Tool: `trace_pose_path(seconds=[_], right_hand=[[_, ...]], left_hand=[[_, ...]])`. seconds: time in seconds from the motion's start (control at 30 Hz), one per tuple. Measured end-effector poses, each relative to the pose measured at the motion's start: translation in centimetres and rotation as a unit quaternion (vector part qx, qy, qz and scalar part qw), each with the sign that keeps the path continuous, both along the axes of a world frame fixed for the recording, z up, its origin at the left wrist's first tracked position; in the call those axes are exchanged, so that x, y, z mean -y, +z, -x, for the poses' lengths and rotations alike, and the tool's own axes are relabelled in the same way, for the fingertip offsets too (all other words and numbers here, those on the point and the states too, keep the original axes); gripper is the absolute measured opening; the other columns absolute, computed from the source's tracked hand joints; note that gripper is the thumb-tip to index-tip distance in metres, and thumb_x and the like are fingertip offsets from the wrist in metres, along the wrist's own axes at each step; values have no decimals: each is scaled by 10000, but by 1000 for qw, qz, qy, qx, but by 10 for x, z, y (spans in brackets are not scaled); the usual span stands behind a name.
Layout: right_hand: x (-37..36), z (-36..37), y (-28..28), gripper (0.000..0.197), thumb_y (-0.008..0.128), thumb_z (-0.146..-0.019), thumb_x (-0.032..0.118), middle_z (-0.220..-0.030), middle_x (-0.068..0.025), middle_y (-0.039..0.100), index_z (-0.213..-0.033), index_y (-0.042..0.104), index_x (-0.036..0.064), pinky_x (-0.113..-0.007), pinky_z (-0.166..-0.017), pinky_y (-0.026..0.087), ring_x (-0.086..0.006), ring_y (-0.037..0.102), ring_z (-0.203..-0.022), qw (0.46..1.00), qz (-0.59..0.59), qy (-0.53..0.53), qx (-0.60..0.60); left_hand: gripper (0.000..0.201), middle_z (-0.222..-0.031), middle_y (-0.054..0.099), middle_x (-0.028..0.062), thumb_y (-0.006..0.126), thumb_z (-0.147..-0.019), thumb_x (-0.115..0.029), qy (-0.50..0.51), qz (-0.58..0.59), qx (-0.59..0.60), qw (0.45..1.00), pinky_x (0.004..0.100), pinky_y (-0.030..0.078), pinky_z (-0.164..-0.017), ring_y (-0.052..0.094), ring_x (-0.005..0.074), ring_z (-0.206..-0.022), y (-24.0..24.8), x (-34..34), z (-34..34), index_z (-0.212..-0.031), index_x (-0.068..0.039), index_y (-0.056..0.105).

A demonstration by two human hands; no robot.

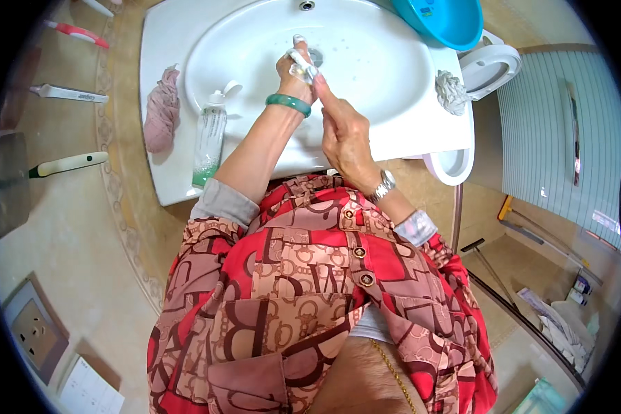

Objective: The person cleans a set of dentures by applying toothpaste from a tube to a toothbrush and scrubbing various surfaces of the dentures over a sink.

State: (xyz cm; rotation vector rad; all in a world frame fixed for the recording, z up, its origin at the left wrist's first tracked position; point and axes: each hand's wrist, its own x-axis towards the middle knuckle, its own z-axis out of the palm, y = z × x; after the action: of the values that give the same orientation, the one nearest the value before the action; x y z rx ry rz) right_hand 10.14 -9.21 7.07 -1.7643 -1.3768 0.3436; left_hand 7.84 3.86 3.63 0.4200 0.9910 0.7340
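Observation:
My left hand (294,77) is over the washbasin (386,76), a green bangle (288,104) round its wrist. Streaks of white cream (301,61) lie on that hand and at the tip of an outstretched digit; its other fingers are mostly hidden. With its index finger extended, my right hand (345,131) touches the cream on the left hand, its other fingers curled and nothing visible in them. A silver watch (384,185) is on the right wrist. Beside my left forearm, a white and green squeeze tube (210,138) lies on the counter, its flip cap open.
A twisted pink cloth (162,114) rests on the counter's left, a crumpled white cloth (451,92) on its right. A blue basin (445,21) overhangs the far right edge. Toothbrushes (69,166) hang along the left wall. A toilet (490,69) stands at the right.

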Motion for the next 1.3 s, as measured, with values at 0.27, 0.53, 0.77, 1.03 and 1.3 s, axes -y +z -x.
trace_pose_path(seconds=[0.27, 0.53, 0.77, 1.03, 1.3], right_hand=[[-2, -3, -3, 598, 483, -770, -120, -715, -180, 550, -1318, 467, 117, -346, -608, 460, -287, 532, -603, 1000, -3, -13, 7], [5, -3, -2, 606, 480, -765, -137, -712, -165, 537, -1314, 478, 119, -289, -623, 458, -233, 524, -611, 999, 21, -32, -7], [-2, -11, -10, 659, 484, -741, -149, -679, -126, 515, -1333, 461, 141, -286, -603, 451, -213, 488, -577, 999, 10, -26, 18], [-14, -21, -12, 673, 478, -737, -143, -641, -117, 491, -1337, 457, 160, -311, -541, 432, -220, 480, -538, 999, -10, -25, 40], [-16, -24, -10, 659, 495, -733, -120, -616, -127, 464, -1331, 464, 156, -354, -529, 424, -259, 473, -518, 998, -2, -32, 53]], left_hand=[[348, -564, 375, -29, 568, -891, -384, -13, -10, 16, 1000, 266, 356, -422, 395, 103, -469, 5, 0, 2, -711, -134, 407], [309, -574, 404, 3, 542, -904, -367, -15, -4, 38, 999, 302, 398, -448, 446, 152, -485, -8, -12, 0, -759, -118, 432], [324, -544, 405, 13, 531, -911, -364, -53, 36, 57, 996, 306, 406, -442, 441, 170, -463, -23, 2, -4, -753, -106, 417], [338, -538, 389, -10, 558, -897, -380, -47, -12, 38, 998, 302, 374, -403, 388, 134, -421, -27, 1, -15, -722, -122, 428], [395, -531, 389, -13, 561, -887, -404, -51, -10, -6, 999, 278, 362, -389, 391, 126, -410, -23, 6, -20, -657, -124, 404]])
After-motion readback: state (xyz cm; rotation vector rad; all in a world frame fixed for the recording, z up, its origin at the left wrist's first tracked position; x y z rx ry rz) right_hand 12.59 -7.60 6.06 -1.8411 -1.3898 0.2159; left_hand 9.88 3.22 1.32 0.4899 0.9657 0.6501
